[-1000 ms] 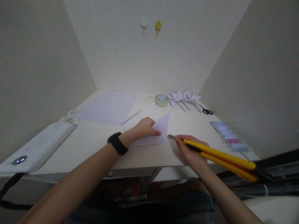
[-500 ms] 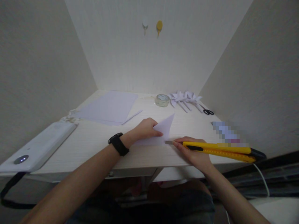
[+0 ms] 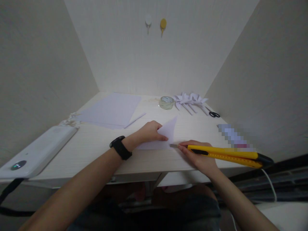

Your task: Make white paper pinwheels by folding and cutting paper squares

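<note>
My left hand (image 3: 149, 131), with a black band on its wrist, presses down on a folded white paper triangle (image 3: 166, 134) near the desk's front edge. Its fingers are curled over the paper's left part. My right hand (image 3: 198, 155) grips a long yellow utility knife (image 3: 223, 154), whose blade tip touches the triangle's lower right corner. The knife lies almost level, its black end pointing right.
A stack of white sheets (image 3: 112, 109) lies at the back left of the desk (image 3: 96, 144), a tape roll (image 3: 166, 102), folded paper pinwheels (image 3: 190, 101) and black scissors (image 3: 213, 114) at the back right. A white device (image 3: 36, 150) sits at the left edge. Walls close in on three sides.
The knife has swung from tilted to nearly level, and its blade tip has moved left and down to the paper's lower corner. My left hand has stayed on the paper.
</note>
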The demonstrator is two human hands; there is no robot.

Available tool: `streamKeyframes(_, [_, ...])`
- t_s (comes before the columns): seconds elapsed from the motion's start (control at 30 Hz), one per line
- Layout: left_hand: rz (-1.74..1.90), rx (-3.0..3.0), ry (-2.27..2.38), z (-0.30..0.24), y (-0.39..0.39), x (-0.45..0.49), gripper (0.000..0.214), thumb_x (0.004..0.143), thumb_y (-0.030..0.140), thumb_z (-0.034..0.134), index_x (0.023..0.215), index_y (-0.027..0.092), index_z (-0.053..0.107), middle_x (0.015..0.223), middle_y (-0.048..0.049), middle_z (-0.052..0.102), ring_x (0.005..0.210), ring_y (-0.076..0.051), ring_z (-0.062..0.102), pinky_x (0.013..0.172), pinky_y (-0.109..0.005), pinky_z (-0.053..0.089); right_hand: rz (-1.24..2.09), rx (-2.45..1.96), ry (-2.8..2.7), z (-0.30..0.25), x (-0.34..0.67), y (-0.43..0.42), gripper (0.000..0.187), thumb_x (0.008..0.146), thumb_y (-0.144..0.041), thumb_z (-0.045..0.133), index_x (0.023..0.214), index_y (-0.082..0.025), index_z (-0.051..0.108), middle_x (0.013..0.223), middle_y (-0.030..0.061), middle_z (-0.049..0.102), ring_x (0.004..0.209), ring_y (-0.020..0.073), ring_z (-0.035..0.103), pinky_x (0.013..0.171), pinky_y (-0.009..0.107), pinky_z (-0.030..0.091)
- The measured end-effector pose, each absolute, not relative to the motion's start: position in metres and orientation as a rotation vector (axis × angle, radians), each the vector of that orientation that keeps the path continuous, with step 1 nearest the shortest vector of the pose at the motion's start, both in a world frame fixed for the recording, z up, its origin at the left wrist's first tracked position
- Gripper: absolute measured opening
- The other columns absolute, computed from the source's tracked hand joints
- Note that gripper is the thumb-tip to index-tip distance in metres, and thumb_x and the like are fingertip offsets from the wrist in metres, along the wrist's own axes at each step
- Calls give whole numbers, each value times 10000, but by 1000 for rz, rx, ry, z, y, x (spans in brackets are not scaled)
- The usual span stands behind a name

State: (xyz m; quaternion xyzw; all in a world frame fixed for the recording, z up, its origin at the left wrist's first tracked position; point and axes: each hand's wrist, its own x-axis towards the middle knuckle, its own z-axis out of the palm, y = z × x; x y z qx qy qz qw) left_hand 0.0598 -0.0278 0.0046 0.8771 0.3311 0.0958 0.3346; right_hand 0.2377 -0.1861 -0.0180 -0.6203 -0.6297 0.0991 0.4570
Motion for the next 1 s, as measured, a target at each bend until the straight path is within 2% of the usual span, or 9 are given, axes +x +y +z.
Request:
streamKeyframes(0.17, [180, 2062, 748, 9, -29, 55, 411, 551, 340, 814, 902, 144, 726, 841, -40, 723, 727, -195, 617, 625, -267, 424, 264, -1536, -1501, -19, 238, -185, 159, 790, -381, 690, 740, -243, 752, 752, 11, 765, 681, 202, 714, 689, 315, 596])
streamKeyframes(0.37, [178, 2188, 821, 10, -28, 57, 297, 580, 325, 783, 798, 130, 730, 762, -42, 712, 696, -190, 598, 612, -264, 400, 222, -1541, -1496, -21, 240, -186, 169, 800, -389, 681, 746, -246, 754, 751, 16, 763, 689, 203, 713, 676, 307, 590])
streamKeyframes(1.0, [155, 2185, 838, 11, -27, 57, 321, 577, 330, 787, 821, 128, 729, 796, -55, 717, 694, -187, 592, 603, -268, 395, 242, -1523, -1557, -20, 239, -186, 137, 813, -353, 667, 764, -262, 757, 783, -2, 769, 710, 192, 718, 708, 303, 592])
